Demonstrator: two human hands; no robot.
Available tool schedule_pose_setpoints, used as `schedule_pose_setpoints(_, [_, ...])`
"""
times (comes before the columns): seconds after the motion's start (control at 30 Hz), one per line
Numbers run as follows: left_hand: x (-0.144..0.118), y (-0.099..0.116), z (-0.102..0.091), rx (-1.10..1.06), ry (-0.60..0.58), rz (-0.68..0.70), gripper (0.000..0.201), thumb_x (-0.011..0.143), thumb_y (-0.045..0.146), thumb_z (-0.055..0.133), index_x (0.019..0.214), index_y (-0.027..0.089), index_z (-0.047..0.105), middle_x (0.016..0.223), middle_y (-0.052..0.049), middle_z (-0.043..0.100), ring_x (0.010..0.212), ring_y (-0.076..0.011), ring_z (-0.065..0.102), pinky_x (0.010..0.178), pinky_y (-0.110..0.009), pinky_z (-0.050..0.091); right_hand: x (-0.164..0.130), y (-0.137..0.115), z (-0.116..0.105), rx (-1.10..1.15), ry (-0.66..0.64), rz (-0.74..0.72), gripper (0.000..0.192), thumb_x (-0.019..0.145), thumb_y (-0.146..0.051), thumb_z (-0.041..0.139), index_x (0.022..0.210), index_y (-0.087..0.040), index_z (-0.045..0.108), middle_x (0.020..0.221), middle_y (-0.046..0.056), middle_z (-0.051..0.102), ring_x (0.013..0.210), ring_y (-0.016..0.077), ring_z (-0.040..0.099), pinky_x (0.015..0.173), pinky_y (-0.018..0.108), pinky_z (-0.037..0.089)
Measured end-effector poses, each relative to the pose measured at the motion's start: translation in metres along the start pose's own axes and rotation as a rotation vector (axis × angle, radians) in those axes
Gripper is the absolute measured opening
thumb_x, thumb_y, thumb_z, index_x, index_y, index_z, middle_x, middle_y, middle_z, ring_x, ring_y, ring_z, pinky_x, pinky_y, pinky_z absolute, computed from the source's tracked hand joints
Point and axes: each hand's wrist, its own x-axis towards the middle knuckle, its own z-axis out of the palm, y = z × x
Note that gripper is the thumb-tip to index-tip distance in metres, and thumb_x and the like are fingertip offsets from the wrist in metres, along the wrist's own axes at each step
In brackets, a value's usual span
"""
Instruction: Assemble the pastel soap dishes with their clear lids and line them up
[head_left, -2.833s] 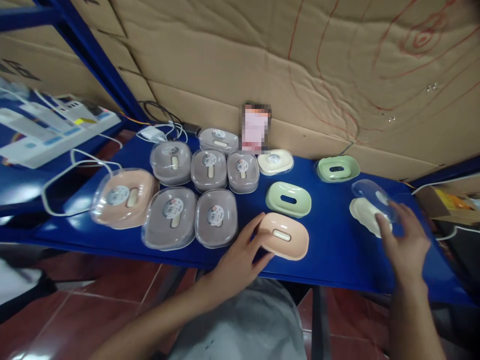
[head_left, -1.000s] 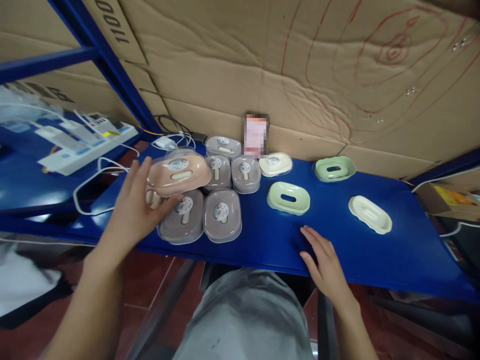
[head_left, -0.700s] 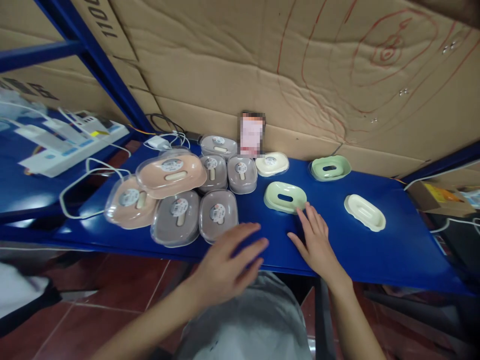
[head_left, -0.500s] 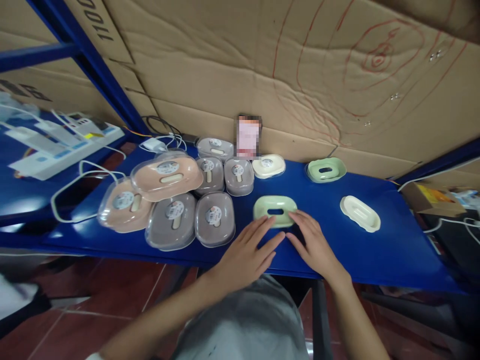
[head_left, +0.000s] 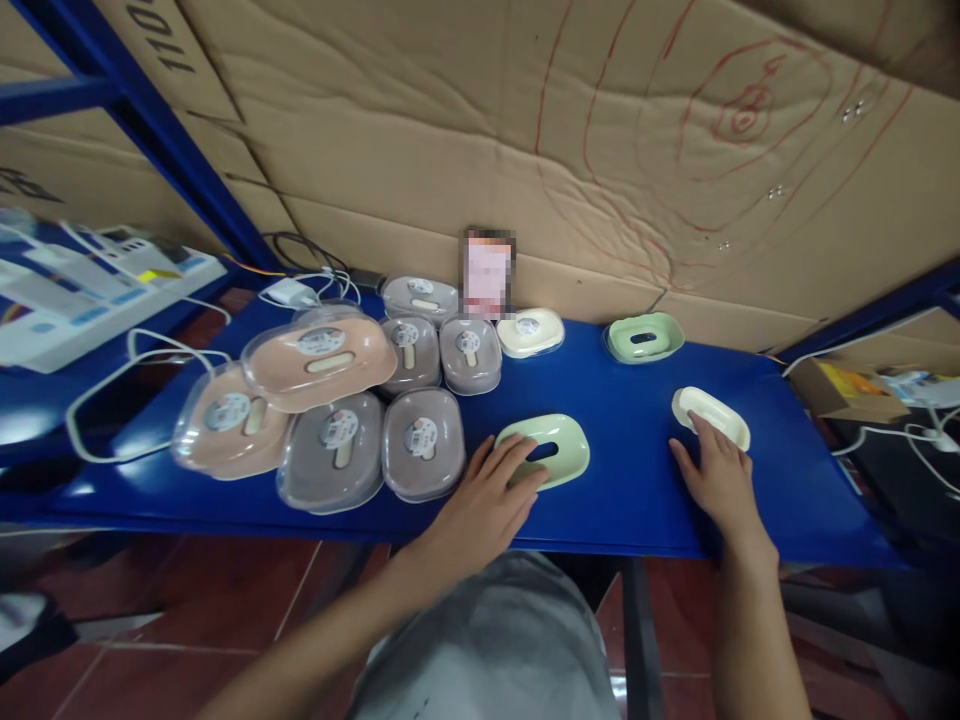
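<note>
Since half a second ago the right hand [head_left: 721, 478] has left the green soap dish [head_left: 545, 449] and swung out to the cream soap dish [head_left: 711, 416], while the green dish has slid nearer the counter's [head_left: 630, 400] front edge. The left hand [head_left: 487, 500] lies flat, fingers spread over the green dish's near-left rim, grip loose, not closed. The right hand's fingertips touch the cream dish's near edge, palm down, grip released. At ten o'clock from the left hand sit lidded grey soap boxes [head_left: 421, 443], with two peach soap boxes [head_left: 319, 358] stacked beyond. At twelve o'clock, another green dish [head_left: 645, 337] and a lidded cream box [head_left: 530, 331] stand against the cardboard wall [head_left: 480, 140].
</note>
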Motion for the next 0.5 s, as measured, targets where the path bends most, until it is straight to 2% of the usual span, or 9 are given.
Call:
schedule_pose_setpoints(0.07, [0.000, -0.001, 0.000, -0.015, 0.002, 0.014, 0.032, 0.109, 0.016, 0.048, 0.137, 0.024, 0.064, 0.157, -0.014, 0.054, 0.153, -0.0319, 0.048, 0.128, -0.063, 0.040, 0.009, 0.001, -0.004, 0.051, -0.030, -0.055, 0.056, 0.108, -0.050, 0.050, 0.154, -0.020, 0.057, 0.135, 0.022, 0.074, 0.126, 0.0412, 0.069, 0.108, 0.065, 0.051])
schedule_pose_setpoints(0.13, [0.000, -0.001, 0.001, -0.017, 0.001, 0.035, 0.033, 0.109, 0.015, 0.049, 0.137, 0.023, 0.064, 0.157, -0.015, 0.054, 0.154, -0.0317, 0.047, 0.128, -0.063, 0.041, 0.019, -0.008, -0.007, 0.127, -0.076, -0.144, 0.050, 0.107, -0.045, 0.050, 0.149, -0.021, 0.062, 0.131, 0.017, 0.077, 0.123, 0.0362, 0.072, 0.107, 0.058, 0.055])
schedule_pose_setpoints(0.23, [0.001, -0.001, 0.000, -0.012, -0.002, 0.060, 0.032, 0.108, 0.013, 0.050, 0.136, 0.022, 0.064, 0.155, -0.017, 0.055, 0.153, -0.0328, 0.048, 0.126, -0.063, 0.043, 0.027, -0.037, -0.005, 0.250, -0.179, -0.306, 0.042, 0.108, -0.042, 0.051, 0.143, -0.026, 0.067, 0.139, 0.009, 0.075, 0.128, 0.0278, 0.071, 0.111, 0.048, 0.056])
schedule_pose_setpoints(0.3, [0.000, -0.001, 0.000, -0.007, 0.017, 0.074, 0.031, 0.108, 0.013, 0.051, 0.135, 0.020, 0.064, 0.153, -0.017, 0.056, 0.151, -0.0330, 0.050, 0.125, -0.064, 0.044, 0.026, -0.057, -0.002, 0.309, -0.217, -0.387, 0.040, 0.110, -0.040, 0.051, 0.145, -0.030, 0.066, 0.144, 0.005, 0.072, 0.134, 0.0249, 0.068, 0.115, 0.045, 0.054])
schedule_pose_setpoints(0.37, [-0.001, -0.002, 0.000, -0.013, 0.066, 0.091, 0.031, 0.108, 0.013, 0.051, 0.136, 0.019, 0.063, 0.149, -0.016, 0.060, 0.148, -0.0315, 0.053, 0.126, -0.063, 0.044, 0.021, -0.070, 0.002, 0.311, -0.163, -0.403, 0.039, 0.110, -0.042, 0.053, 0.146, -0.032, 0.065, 0.150, 0.006, 0.068, 0.140, 0.0269, 0.063, 0.119, 0.050, 0.049])
schedule_pose_setpoints(0.47, [-0.003, -0.003, -0.001, -0.056, 0.168, 0.095, 0.032, 0.110, 0.014, 0.050, 0.139, 0.020, 0.062, 0.142, -0.013, 0.065, 0.143, -0.0273, 0.058, 0.128, -0.061, 0.044, 0.009, -0.075, 0.007, 0.217, -0.004, -0.274, 0.042, 0.109, -0.046, 0.056, 0.148, -0.030, 0.063, 0.158, 0.012, 0.061, 0.147, 0.0362, 0.056, 0.122, 0.066, 0.039])
schedule_pose_setpoints(0.5, [-0.003, -0.003, -0.001, -0.070, 0.200, 0.093, 0.032, 0.111, 0.015, 0.050, 0.140, 0.021, 0.061, 0.140, -0.012, 0.066, 0.142, -0.0264, 0.059, 0.128, -0.060, 0.044, 0.003, -0.074, 0.008, 0.203, 0.007, -0.236, 0.043, 0.110, -0.046, 0.054, 0.148, -0.030, 0.063, 0.157, 0.013, 0.061, 0.149, 0.0381, 0.054, 0.122, 0.069, 0.037])
